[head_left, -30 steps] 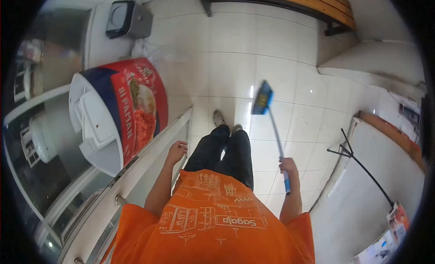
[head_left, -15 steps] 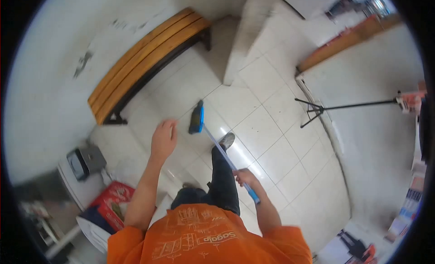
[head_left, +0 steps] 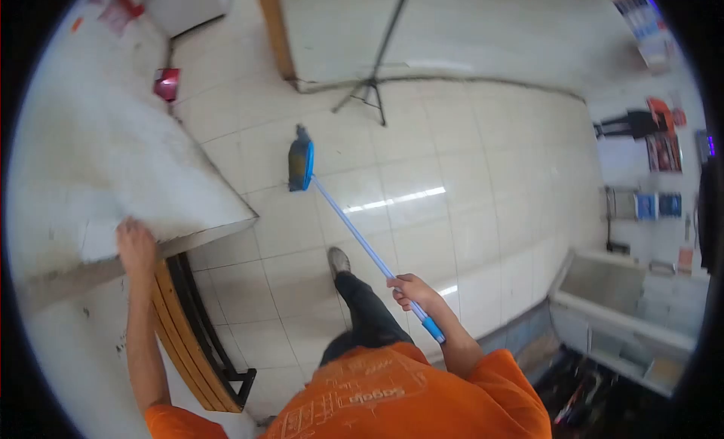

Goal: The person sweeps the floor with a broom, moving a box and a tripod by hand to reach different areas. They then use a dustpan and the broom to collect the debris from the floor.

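Observation:
My right hand (head_left: 411,290) is wrapped around the pale blue handle of a broom (head_left: 354,231), near its bright blue end grip. The broom's head (head_left: 301,164), blue with dark bristles, is out ahead over the tiled floor; the handle slants up and left to it. At the far left my left hand (head_left: 136,247) is against the corner of a white wall (head_left: 173,160), beside a pale patch. Its fingers are loosely bent and hold nothing that I can see.
A slatted wooden bench (head_left: 188,341) with dark metal legs runs below my left arm. A black tripod stand (head_left: 371,83) is by the far wall. A red object (head_left: 167,84) sits at the wall's far end. A glass-fronted cabinet (head_left: 626,303) is at the right.
The view has turned right and moved forward, bringing the wall corner and bench to my left. My left hand has swung out to the wall. My right hand still grips the broom.

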The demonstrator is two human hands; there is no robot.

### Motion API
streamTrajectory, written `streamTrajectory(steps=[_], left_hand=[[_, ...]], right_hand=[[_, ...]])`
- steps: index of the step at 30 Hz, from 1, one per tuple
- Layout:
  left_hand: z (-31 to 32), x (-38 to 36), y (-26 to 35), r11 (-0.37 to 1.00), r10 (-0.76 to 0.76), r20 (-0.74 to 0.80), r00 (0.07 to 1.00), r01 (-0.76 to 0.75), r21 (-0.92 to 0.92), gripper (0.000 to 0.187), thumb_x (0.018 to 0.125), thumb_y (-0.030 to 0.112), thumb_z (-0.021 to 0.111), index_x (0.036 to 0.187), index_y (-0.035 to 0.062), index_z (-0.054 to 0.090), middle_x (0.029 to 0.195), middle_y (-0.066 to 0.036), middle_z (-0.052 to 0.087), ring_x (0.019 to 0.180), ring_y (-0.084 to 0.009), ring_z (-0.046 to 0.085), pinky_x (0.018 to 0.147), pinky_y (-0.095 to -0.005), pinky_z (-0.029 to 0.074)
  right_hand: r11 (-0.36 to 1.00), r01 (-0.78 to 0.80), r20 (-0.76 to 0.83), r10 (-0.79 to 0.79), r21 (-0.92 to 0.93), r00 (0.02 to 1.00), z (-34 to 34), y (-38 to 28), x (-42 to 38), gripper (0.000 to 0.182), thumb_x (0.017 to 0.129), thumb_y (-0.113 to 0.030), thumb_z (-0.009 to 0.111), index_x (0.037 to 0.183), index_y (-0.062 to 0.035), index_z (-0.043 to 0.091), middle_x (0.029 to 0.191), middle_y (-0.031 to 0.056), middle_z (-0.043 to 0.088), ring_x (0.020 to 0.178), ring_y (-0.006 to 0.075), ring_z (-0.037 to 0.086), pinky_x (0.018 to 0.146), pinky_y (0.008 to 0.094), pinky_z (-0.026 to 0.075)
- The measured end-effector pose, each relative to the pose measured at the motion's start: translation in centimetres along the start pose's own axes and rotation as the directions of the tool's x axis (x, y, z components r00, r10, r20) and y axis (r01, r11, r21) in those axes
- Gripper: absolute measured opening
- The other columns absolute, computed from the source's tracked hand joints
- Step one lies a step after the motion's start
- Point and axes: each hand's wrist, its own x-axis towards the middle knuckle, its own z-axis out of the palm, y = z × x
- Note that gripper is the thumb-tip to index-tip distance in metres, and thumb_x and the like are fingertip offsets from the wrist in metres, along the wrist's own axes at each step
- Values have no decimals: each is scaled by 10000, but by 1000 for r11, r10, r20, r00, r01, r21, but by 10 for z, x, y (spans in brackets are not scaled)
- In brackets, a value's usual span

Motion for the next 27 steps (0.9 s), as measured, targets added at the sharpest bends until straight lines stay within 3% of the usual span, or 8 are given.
streamTrajectory(steps=[6,9,11,14,16,17,23,27], left_hand=[[53,-59,-36,921,122,296,947,-220,323,255,839,160,455,1010,12,573,1155,-135,519,1087,-240,456,927,-360,335],[87,-16,-37,836,-230,791,567,-301,459,338,847,215,452,1121,32,525,1218,-114,481,1088,-244,472,894,-371,367],[107,-41,-66,835,-218,773,596,-295,464,337,830,238,472,1096,41,540,1180,-120,506,1069,-246,490,872,-377,384],[110,-76,-89,983,-118,903,413,-79,164,366,765,283,546,1048,52,558,1089,-149,554,1037,-280,514,817,-393,421],[61,-103,-44,932,47,581,813,173,-318,281,761,189,538,987,25,567,959,-192,590,913,-349,553,784,-393,437],[43,-115,-18,761,44,542,839,323,-562,255,776,158,514,986,23,568,911,-199,597,868,-342,569,770,-384,440],[6,-177,79,303,425,827,367,804,-512,322,843,264,502,1045,18,556,923,-110,615,886,-193,571,759,-309,442],[33,-187,91,474,412,826,386,683,-556,307,841,267,483,1009,24,569,939,-133,610,861,-240,583,738,-337,451]], right_hand=[[910,-63,-475,-154,-410,866,-68,105,-59,278,834,-241,487,850,36,468,569,106,504,432,172,513,401,315,430],[707,-326,-741,-415,-628,527,-90,161,8,297,802,-226,497,861,65,479,642,186,567,502,229,588,424,345,464],[546,-189,-506,-520,-817,688,-109,169,26,251,759,-173,490,801,73,506,677,237,582,539,267,608,404,359,451],[986,-164,-560,122,-25,819,-108,153,78,172,716,-117,484,675,47,516,597,188,555,474,256,571,388,367,438],[927,280,-278,-346,-251,896,-88,199,161,183,697,-98,496,558,20,498,503,131,496,417,224,520,385,351,432],[987,129,-240,-102,100,966,-36,129,129,184,696,-79,512,533,2,487,462,93,444,370,199,466,370,345,423],[975,176,142,-195,136,970,104,-14,266,190,735,-140,526,597,-18,481,454,67,448,335,177,435,323,293,352],[942,149,205,-216,301,955,118,-86,236,188,754,-155,539,630,-22,492,457,34,424,334,140,408,321,281,322]])
